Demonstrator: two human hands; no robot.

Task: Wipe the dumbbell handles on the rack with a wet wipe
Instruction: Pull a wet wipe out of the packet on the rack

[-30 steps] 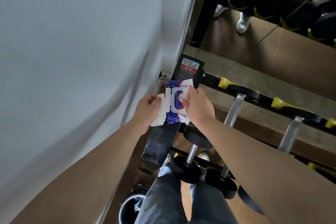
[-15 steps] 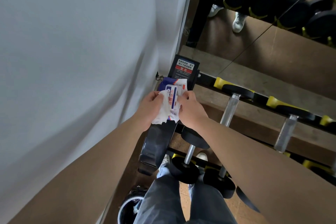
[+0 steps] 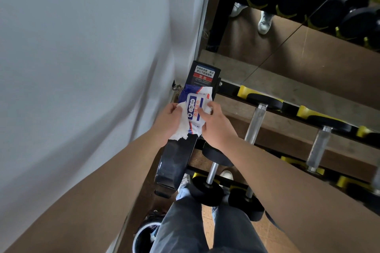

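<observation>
Gym corner: grey wall (image 3: 82, 68) on the left, mirror (image 3: 287, 57) behind a dumbbell rack (image 3: 176, 162), brown floor below.

Left hand (image 3: 167, 121) grips a crumpled white wipe (image 3: 181, 127), fingers curled round it, thumb on top. Right hand (image 3: 213, 127) holds the blue-and-white pack (image 3: 194, 107), thumb and bent fingers on its top face and right edge. The lid looks closed, but I can't tell for sure. Both hands sit together over the rack's black end post, just below its warning label (image 3: 203, 74). The wipe is touching the pack's left side and hanging down.

The dumbbell handles (image 3: 255, 125) lie to the right on the upper tier, with more on the tier below near the person's knees. All are apart from the hands, and none is touched by the wipe. A bin (image 3: 141, 238) stands by the wall at the bottom.

Progress: early, by my reading. The wipe is out and in hand, so prep is nearly done. Left to do: set the pack down, then wipe every handle. No handle shows any sign of wiping.
</observation>
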